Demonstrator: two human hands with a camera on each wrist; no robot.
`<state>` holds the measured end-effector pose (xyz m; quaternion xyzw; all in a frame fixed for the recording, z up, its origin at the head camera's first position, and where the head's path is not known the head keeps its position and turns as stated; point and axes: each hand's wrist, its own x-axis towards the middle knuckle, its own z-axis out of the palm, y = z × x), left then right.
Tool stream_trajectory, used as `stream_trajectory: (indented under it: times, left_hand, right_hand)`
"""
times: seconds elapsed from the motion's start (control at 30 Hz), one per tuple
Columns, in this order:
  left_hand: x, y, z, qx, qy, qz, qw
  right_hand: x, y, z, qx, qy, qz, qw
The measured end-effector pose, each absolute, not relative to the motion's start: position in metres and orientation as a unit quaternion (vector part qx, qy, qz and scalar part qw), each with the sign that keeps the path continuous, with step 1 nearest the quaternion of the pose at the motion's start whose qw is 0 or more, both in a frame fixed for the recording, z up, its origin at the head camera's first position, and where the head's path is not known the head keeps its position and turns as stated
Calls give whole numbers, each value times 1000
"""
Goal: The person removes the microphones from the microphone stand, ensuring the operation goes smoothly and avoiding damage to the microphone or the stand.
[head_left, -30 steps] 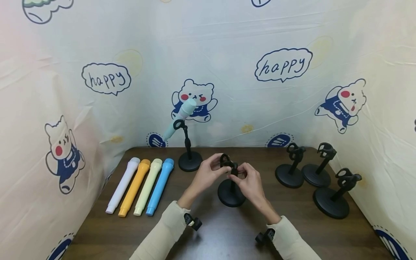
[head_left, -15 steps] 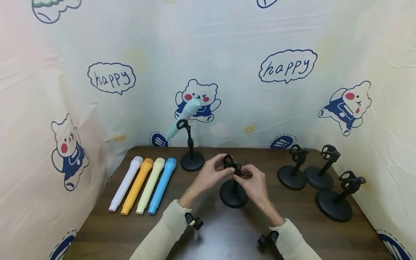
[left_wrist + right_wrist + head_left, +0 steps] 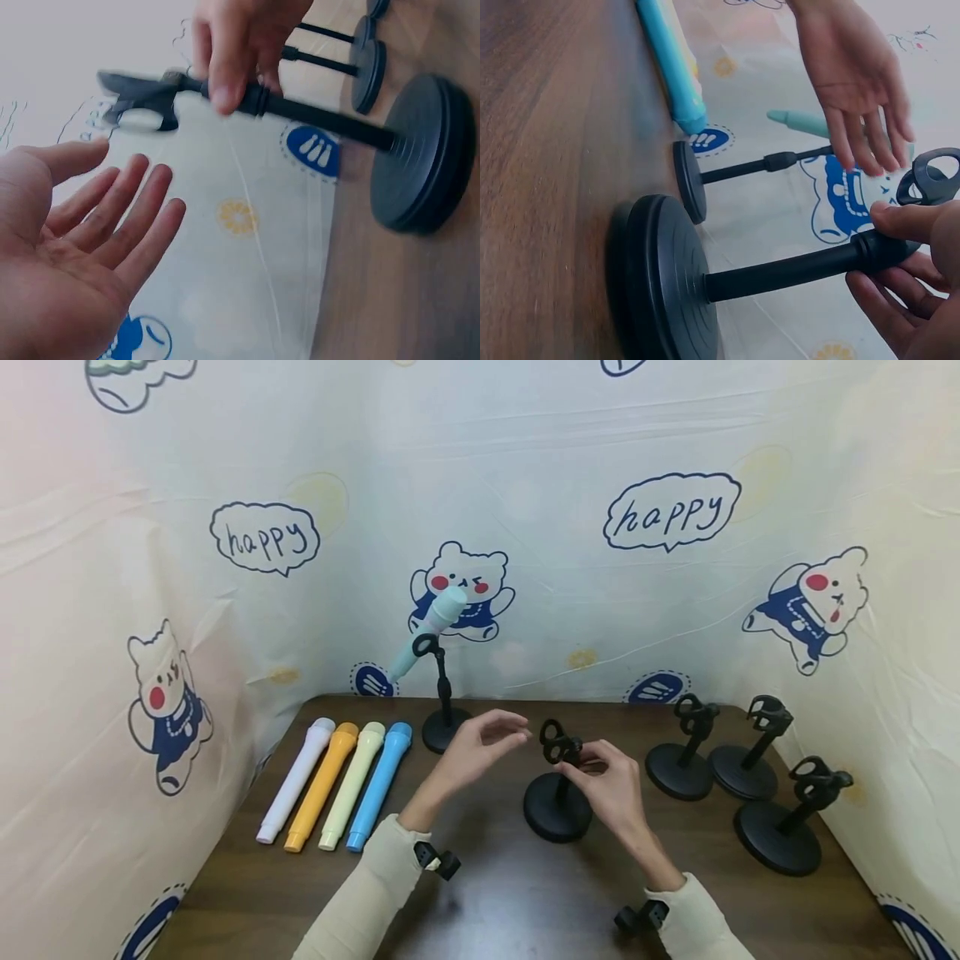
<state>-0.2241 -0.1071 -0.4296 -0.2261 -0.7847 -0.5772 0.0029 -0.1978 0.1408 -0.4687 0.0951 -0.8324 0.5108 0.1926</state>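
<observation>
A black desktop microphone stand [image 3: 557, 808] with a round base stands at the middle of the table. My right hand [image 3: 611, 785] pinches it at the top of its pole, just under the clip, as the right wrist view also shows. My left hand [image 3: 480, 752] is off to the left of the clip [image 3: 558, 743], apart from it, with loosely extended fingers and nothing in them. In the left wrist view the palm [image 3: 67, 277] faces up beside the clip. Behind, another stand [image 3: 444, 727] carries a light-teal microphone [image 3: 431, 631], tilted in its clip.
On the left of the table [image 3: 487, 902], white [image 3: 296, 781], orange [image 3: 322, 787], pale yellow [image 3: 352, 785] and blue [image 3: 380, 785] microphones lie side by side. Three more black stands [image 3: 681, 768] [image 3: 744, 768] [image 3: 780, 835] are grouped at the right. A printed cloth [image 3: 540, 527] hangs behind.
My left hand has let go of the stand's clip and drawn back to the left. My right hand still holds the pole. The head view has shifted slightly.
</observation>
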Motion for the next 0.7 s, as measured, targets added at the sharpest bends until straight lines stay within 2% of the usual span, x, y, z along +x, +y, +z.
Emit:
stream_trajectory:
  times: [0.23,0.7]
  left_hand:
    - [-237,-129,-428,-163,-772,-612,48]
    - [-266,-165,-436,-111,-771,-619,105]
  right_hand:
    - [-190,156,-465,80,-833,508,205]
    - [-183,199,-464,47,-838,485,244]
